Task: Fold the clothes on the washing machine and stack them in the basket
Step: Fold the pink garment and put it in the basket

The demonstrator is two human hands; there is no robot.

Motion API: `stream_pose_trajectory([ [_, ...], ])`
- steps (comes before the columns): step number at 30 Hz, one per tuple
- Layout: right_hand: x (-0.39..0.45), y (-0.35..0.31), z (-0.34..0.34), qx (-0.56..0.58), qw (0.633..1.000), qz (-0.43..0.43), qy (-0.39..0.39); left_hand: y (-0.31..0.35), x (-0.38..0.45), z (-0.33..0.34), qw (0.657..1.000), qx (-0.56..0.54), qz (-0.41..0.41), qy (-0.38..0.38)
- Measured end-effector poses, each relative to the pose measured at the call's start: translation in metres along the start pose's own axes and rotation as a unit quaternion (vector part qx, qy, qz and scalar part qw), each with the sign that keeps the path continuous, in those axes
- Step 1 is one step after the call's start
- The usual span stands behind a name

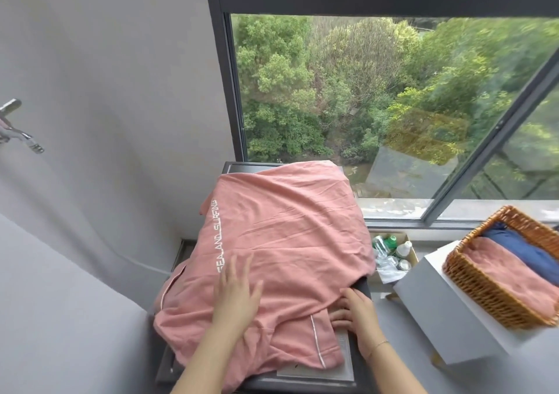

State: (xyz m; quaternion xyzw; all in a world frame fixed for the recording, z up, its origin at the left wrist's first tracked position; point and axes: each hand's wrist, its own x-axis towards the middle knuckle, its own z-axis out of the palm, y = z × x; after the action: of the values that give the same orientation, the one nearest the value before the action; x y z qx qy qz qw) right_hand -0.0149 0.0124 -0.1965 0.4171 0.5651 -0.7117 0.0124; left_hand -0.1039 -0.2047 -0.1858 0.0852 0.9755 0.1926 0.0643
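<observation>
A pink shirt [281,242] lies spread across the washer [361,288] at the centre of the frame, not yet folded. At the right edge the basket [484,291] sits on a grey box [435,312] and already holds a folded pink piece and a blue one, so the task looks partly done. Lower centre, the left hand [237,297] presses flat on the cloth with straight fingers. The right hand [355,312] rests at the shirt's edge, fingers seemingly tucked under the fabric, though a grip can't be confirmed.
</observation>
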Motion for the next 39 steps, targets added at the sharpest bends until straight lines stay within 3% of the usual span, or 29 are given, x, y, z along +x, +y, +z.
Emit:
stream_pose_trajectory([
  [3,0.003,-0.006,-0.009,0.081,0.995,0.039,-0.037,0.02,0.01,0.029,0.987,0.056,0.086,-0.126],
  [5,0.009,-0.009,-0.015,0.162,0.984,0.054,-0.05,0.017,0.005,0.05,0.984,0.09,0.12,-0.093],
  [10,0.04,-0.042,-0.034,0.367,0.914,0.142,-0.097,0.004,0.0,0.07,0.974,0.114,0.141,-0.135],
  [13,0.06,-0.059,-0.041,0.44,0.879,0.136,-0.12,0.007,-0.003,0.063,0.964,0.13,0.176,-0.151],
  [15,0.075,-0.067,-0.041,0.453,0.884,0.097,-0.067,0.013,-0.005,0.07,0.956,0.136,0.215,-0.144],
  [17,0.095,-0.081,-0.042,0.383,0.921,0.072,0.003,0.03,0.001,0.074,0.962,0.11,0.213,-0.127],
  [19,0.099,-0.098,-0.04,0.321,0.946,0.028,0.019,0.039,0.007,0.072,0.97,0.048,0.228,-0.065],
  [20,0.101,-0.113,-0.037,0.286,0.958,0.008,-0.015,0.046,0.013,0.067,0.976,-0.014,0.215,-0.044],
  [22,0.095,-0.139,-0.03,0.22,0.957,-0.007,-0.189,0.051,0.027,0.057,0.981,-0.17,0.092,-0.025],
  [23,0.096,-0.149,-0.025,0.186,0.945,-0.001,-0.269,0.052,0.033,0.051,0.969,-0.24,0.001,-0.052],
  [25,0.1,-0.163,-0.013,0.126,0.94,-0.005,-0.316,0.049,0.044,0.042,0.905,-0.39,-0.157,-0.06],
  [27,0.108,-0.165,-0.004,0.079,0.972,-0.038,-0.216,0.047,0.05,0.036,0.864,-0.447,-0.227,-0.043],
  [29,0.122,-0.162,0.0,0.049,0.993,-0.055,-0.09,0.047,0.053,0.03,0.877,-0.419,-0.232,-0.042],
  [32,0.14,-0.151,-0.004,-0.059,0.993,-0.102,-0.014,0.042,0.057,0.035,0.876,-0.417,-0.236,-0.052],
  [36,0.152,-0.161,0.012,-0.262,0.938,-0.224,0.033,0.038,0.054,0.039,0.83,-0.476,-0.286,-0.053],
  [39,0.17,-0.175,0.035,-0.42,0.885,-0.198,0.016,0.044,0.054,0.035,0.825,-0.487,-0.283,-0.04],
])
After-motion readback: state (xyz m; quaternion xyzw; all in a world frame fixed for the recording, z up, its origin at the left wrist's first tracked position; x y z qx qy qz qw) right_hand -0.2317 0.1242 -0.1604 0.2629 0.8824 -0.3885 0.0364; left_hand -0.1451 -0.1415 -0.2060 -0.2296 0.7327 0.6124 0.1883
